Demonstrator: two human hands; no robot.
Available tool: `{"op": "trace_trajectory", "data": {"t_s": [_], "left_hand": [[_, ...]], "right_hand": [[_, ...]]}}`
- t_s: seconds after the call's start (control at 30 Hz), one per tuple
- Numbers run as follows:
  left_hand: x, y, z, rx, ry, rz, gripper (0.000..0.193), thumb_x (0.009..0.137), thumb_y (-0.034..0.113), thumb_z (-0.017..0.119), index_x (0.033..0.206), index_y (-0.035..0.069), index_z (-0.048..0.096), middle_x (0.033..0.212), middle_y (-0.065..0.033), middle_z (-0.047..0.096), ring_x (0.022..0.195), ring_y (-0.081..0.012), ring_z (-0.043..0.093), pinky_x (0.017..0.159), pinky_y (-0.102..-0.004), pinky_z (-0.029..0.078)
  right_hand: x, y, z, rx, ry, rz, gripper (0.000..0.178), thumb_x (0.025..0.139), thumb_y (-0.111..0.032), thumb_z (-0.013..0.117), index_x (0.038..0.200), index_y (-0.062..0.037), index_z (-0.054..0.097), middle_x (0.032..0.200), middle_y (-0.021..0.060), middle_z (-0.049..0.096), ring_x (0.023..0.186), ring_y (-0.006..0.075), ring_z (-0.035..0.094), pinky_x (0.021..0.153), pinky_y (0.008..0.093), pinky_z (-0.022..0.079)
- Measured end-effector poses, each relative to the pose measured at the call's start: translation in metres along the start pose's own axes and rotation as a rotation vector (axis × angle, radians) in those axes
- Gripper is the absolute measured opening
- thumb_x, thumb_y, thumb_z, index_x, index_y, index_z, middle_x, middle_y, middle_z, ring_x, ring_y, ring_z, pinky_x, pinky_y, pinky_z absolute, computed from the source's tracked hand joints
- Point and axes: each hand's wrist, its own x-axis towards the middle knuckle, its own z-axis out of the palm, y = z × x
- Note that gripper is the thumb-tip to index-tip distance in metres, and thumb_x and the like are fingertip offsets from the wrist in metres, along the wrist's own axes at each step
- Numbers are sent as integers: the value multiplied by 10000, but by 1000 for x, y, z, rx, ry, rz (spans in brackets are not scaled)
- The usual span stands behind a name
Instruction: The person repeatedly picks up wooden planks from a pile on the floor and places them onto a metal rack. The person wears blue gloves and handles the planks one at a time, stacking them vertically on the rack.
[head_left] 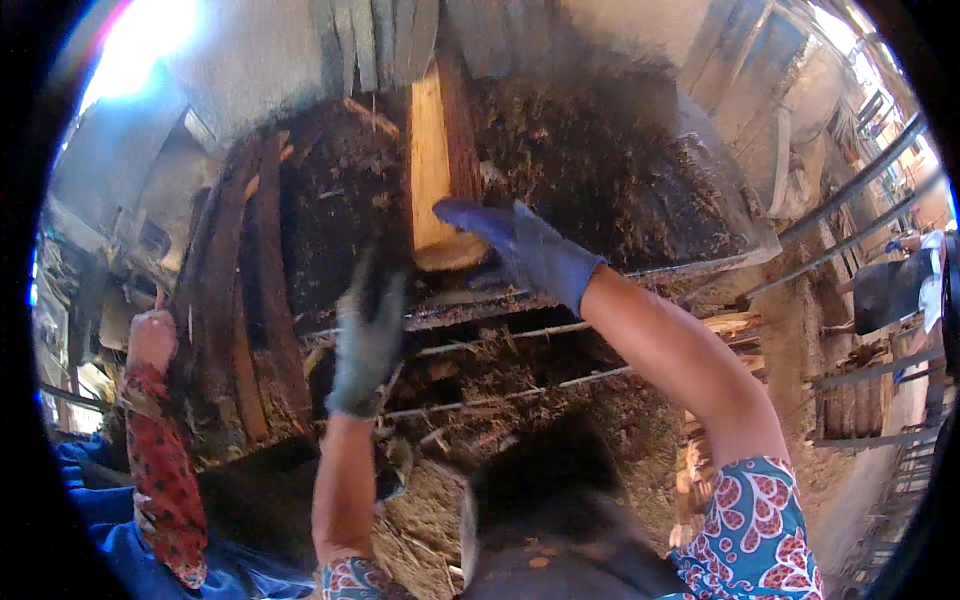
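Note:
A split piece of wood (430, 165) lies lengthwise on a dark metal bed (340, 200), its pale cut face up and bark along its right side. My right hand (535, 245), in a blue-purple glove, reaches over the near end of the wood from the right. Its fingers are stretched out, with the tips over the pale face and the thumb apart. My left hand (368, 345), in a grey-green glove, is left of the wood's near end and apart from it. Its fingers are blurred by motion but look stretched and spread, holding nothing.
Long dark bark strips (268, 290) lean at the left. Beside them is another person's bare hand (152, 338) with a red spotted sleeve. Bark crumbs cover the bed. Metal bars (850, 190) run along the right, with another person (900, 285) beyond. Wood debris (420, 520) lies below.

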Motion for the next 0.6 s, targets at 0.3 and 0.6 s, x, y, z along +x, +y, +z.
{"op": "trace_trajectory", "data": {"t_s": [0.3, 0.6], "left_hand": [[-28, 27, 78, 417, -61, 510, 491, 785, 67, 580, 1228, -63, 414, 1003, -252, 560, 859, -316, 594, 726, -363, 467], [-112, 12, 78, -484, -365, -302, 414, 908, 281, 473, 1236, 30, 447, 1185, -112, 529, 1034, -220, 541, 852, -370, 450]], "right_hand": [[-64, -28, -25, 222, 126, 144, 490, 797, -355, 630, 1162, -43, 529, 1100, 85, 583, 934, 161, 576, 772, 304, 496], [-253, 31, -44, 626, 312, 500, 555, 810, -420, 578, 1208, -50, 467, 1008, 80, 593, 800, 170, 585, 641, 282, 487]]}}
